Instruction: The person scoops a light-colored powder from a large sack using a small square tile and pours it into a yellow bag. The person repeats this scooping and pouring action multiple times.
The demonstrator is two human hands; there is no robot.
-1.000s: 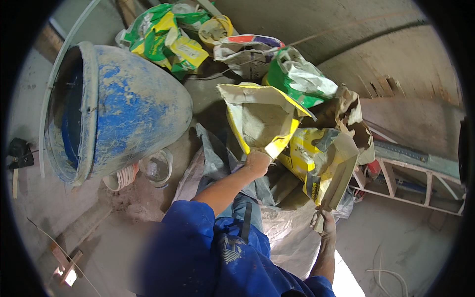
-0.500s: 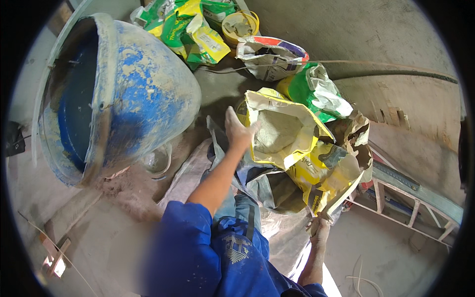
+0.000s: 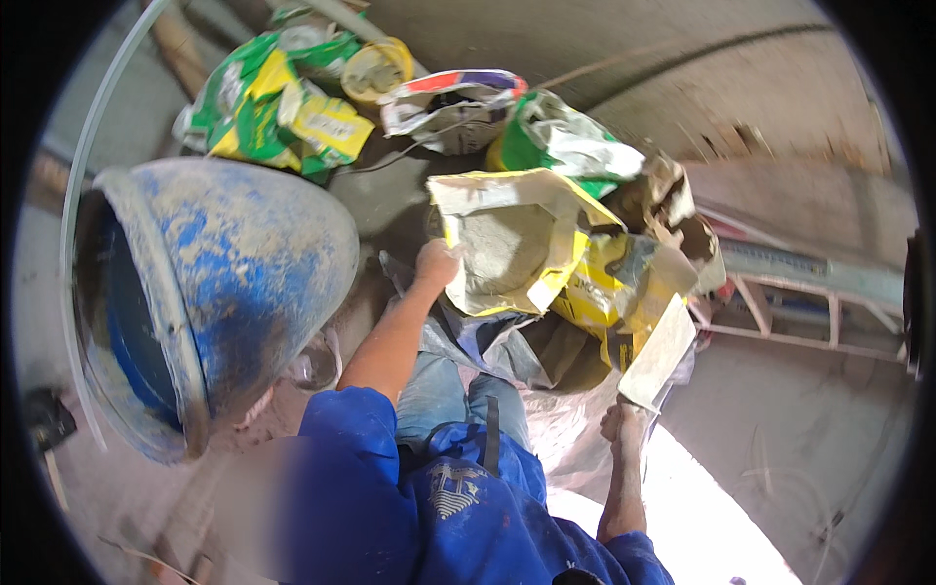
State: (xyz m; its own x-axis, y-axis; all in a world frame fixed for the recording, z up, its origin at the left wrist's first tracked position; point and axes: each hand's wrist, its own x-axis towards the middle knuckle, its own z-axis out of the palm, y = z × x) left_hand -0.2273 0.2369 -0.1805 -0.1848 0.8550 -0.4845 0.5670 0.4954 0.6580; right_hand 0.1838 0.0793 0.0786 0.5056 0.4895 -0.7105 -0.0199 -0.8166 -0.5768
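Note:
An opened yellow and white paper bag (image 3: 575, 263) stands in front of me, its mouth folded out around pale grey powder (image 3: 502, 255). My left hand (image 3: 438, 263) is closed on the left rim of this bag. Lower right, my right hand (image 3: 627, 419) is wrapped round the handle end of a flat trowel (image 3: 660, 356). Its pale, roughly rectangular blade points up and away, in front of a second yellow bag (image 3: 597, 288). The trowel's handle is mostly hidden by my fingers.
A large blue drum (image 3: 263, 283) smeared with dried plaster lies tipped at the left. Green and yellow bags (image 3: 283, 107), a small yellow bucket (image 3: 375, 70), a white bag (image 3: 453, 112) and a green bag (image 3: 556, 146) line the back. A ladder (image 3: 780, 302) lies at the right.
My left hand has gone from open fingers beside the bag to a grip on its rim. The trowel in my right hand has turned so its blade face shows. The whole view has shifted.

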